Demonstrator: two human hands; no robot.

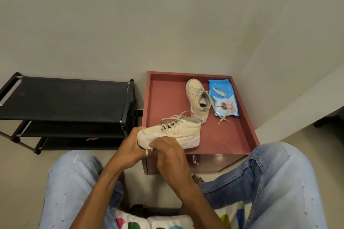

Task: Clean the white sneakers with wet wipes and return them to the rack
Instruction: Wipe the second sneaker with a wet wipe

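One white sneaker (178,132) with a pink heel lies on its side at the front left edge of the red cabinet top (163,98). My left hand (130,148) grips its toe from the left. My right hand (167,152) pinches a white wet wipe (150,138) against the toe and sole. The second white sneaker (197,98) stands further back on the cabinet top, its laces trailing to the right. A blue wet-wipes pack (223,96) lies flat beside it, on the right. The black shoe rack (65,100) stands to the left of the cabinet.
The cabinet has a raised rim and a drawer with a metal knob (194,161) facing me. My knees in blue jeans (270,182) flank the cabinet front. Walls close off the back and the right side. The rack's top shelf holds nothing.
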